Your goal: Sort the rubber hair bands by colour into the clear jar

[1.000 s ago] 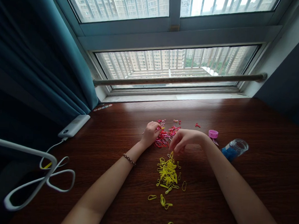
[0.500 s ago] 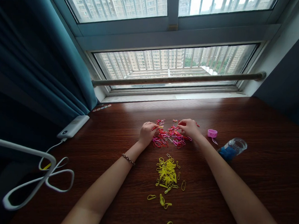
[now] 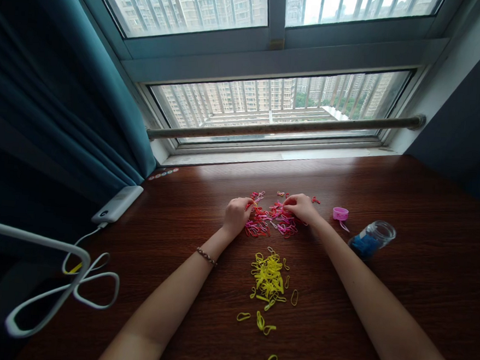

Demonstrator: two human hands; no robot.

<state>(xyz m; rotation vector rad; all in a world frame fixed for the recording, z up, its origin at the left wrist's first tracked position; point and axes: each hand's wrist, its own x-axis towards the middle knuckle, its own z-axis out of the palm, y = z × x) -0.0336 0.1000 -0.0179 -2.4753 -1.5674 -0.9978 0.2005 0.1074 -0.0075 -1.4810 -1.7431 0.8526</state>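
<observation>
A loose pile of pink and red rubber bands (image 3: 283, 221) lies on the brown table. At the pile's left side my left hand (image 3: 236, 215) is closed in a pinch, with a small yellowish rubber band (image 3: 255, 204) at its fingertips. My right hand (image 3: 301, 208) reaches into the right side of the same pile, thumb and fingers pressed together; what they hold, if anything, is too small to make out. Nearer to me is a heap of yellow rubber bands (image 3: 269, 278), with several single yellow ones scattered around and below it.
Right of my right hand stand a pink ring-shaped piece (image 3: 340, 214) and a glass jar (image 3: 372, 240) with blue contents. A white power bank (image 3: 117, 204) with a cable is at the left by the blue curtain (image 3: 117, 111). A window rail (image 3: 285, 127) runs behind the table (image 3: 207, 183).
My left fingers have drawn back slightly, so less of the yellow band shows. My right hand has shifted a little left over the pink and red pile.
</observation>
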